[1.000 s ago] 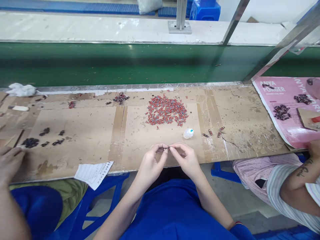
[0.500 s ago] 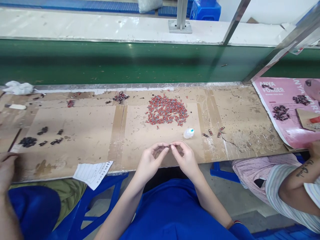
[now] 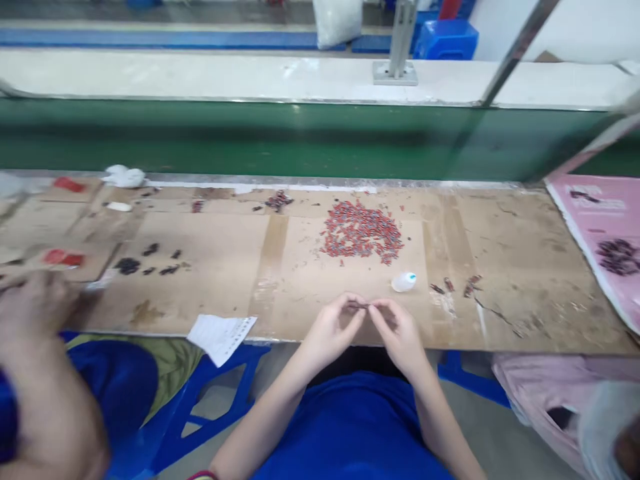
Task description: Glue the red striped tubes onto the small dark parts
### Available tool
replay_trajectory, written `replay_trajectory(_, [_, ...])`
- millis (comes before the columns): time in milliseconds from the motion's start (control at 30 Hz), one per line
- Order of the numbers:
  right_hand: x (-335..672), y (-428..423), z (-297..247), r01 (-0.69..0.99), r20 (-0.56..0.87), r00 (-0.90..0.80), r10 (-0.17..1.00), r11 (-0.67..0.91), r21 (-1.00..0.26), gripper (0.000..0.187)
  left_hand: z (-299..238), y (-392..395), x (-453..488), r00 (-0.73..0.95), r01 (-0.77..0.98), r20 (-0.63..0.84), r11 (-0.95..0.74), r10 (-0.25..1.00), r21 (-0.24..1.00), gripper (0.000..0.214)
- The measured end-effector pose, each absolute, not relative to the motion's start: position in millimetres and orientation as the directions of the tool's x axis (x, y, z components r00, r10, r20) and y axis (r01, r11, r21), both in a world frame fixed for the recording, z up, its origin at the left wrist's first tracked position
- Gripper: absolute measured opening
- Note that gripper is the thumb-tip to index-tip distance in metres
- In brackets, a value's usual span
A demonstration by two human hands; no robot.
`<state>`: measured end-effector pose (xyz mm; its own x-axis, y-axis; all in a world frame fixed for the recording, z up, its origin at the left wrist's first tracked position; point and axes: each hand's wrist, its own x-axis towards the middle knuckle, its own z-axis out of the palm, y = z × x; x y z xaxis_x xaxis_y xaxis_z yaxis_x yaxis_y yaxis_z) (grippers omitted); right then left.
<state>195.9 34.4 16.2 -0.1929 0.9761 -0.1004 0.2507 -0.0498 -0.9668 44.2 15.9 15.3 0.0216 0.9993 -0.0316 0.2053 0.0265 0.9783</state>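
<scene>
My left hand (image 3: 330, 330) and my right hand (image 3: 400, 333) meet fingertip to fingertip above the near edge of the cardboard-covered bench (image 3: 525, 267). Both pinch one small dark piece (image 3: 361, 306) between thumb and forefinger. Behind them lies a heap of small red and grey parts (image 3: 361, 230). A small white bottle with a blue tip (image 3: 404, 282) lies on its side just right of my hands. A few finished dark pieces (image 3: 453, 287) lie further right.
A green conveyor belt (image 3: 250, 137) runs behind the bench. A co-worker's hand and arm (image 3: 40, 353) are at the left beside dark parts (image 3: 129, 265). A paper slip (image 3: 220, 337) hangs over the front edge. A pink sheet (image 3: 607, 240) with dark parts lies at the right.
The view has swung to the left and is blurred, so everything sits further right in the picture. My hands keep the same pinch on the small piece.
</scene>
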Motion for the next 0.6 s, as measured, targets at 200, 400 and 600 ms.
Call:
replay_trajectory(200, [269.4,64.0,-7.1,0.562,-0.017,0.174,0.985,-0.113,-0.819,0.040,1.8,29.1,-43.3,-0.370,0.605,0.173,0.096,0.913,0.790,0.024])
replay_trajectory(400, [298.4,84.9,-5.1,0.867,0.477,0.311,0.822,-0.040,-0.497,0.069,-2.5,32.3,-178.6,-0.860,0.487,0.181,0.659,0.478,0.573,0.043])
replay_trajectory(600, [264.8,87.7,-9.2,0.816,0.491,0.082,0.867,0.225,-0.533,0.080,-18.5,40.6,-225.3,-0.854,0.492,0.135,0.694,0.503,0.525,0.053])
